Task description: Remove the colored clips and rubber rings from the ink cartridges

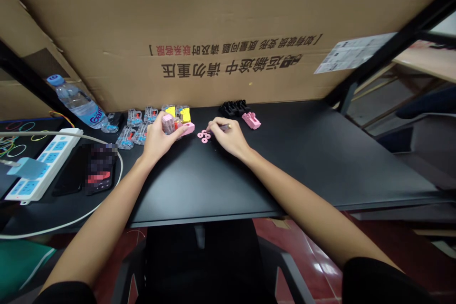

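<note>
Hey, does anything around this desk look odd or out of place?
The cardboard carton propped behind the desk has its printed lettering upside down, and the water bottle is lying on its side rather than standing.

Left hand [160, 140] holds a clear plastic part [168, 124], right hand [228, 138] a slim tool [223, 128]

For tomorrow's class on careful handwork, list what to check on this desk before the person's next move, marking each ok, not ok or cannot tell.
1. Left hand firmly grips the clear block: ok.
2. Right hand holds the pen-like tool: ok.
3. Pink rings sit within reach of the right hand: ok.
4. Pink piece is joined to the clear block: cannot tell.
5. Clear parts lie clear of the left hand: ok.
6. Water bottle stands safely upright: not ok, it lies on its side.
</note>
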`<state>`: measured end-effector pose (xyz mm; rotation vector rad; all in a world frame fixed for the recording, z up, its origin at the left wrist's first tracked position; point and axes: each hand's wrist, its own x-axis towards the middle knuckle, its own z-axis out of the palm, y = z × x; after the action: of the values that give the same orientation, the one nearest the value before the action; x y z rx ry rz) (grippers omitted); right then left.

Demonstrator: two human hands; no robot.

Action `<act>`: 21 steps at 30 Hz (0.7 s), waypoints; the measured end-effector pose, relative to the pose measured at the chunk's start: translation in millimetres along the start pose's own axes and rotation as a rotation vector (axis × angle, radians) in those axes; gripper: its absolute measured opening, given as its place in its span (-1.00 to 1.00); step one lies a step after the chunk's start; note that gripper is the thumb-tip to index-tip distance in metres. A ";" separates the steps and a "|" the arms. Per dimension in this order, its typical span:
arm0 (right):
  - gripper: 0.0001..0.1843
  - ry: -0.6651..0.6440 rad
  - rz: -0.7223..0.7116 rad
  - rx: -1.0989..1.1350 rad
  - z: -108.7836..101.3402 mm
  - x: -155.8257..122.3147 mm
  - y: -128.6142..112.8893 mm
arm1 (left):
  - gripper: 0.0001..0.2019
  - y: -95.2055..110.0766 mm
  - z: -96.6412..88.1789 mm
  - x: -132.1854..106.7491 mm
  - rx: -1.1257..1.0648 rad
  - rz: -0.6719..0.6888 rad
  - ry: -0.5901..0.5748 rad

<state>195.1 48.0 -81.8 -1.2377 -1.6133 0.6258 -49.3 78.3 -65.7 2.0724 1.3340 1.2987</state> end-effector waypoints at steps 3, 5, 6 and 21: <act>-0.61 0.118 -0.135 0.006 -7.0 1.8 -8.3 | -0.60 -3.8 1.4 -0.3 -0.069 -0.035 -0.011; -0.61 0.106 -0.217 0.001 -7.7 0.1 -14.2 | -0.62 -4.2 2.6 -1.7 -0.145 -0.065 -0.063; -0.62 0.074 -0.243 -0.011 -6.6 -1.6 -16.7 | -0.62 -3.7 3.1 -2.7 -0.184 -0.079 -0.096; -0.86 -0.304 -0.308 0.066 16.4 -12.5 -16.3 | -0.58 -7.5 9.1 -7.8 -0.251 0.025 -0.223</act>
<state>173.5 33.2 -79.5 -0.8500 -1.9703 0.6870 -46.7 76.9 -79.6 1.9956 0.9988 1.1401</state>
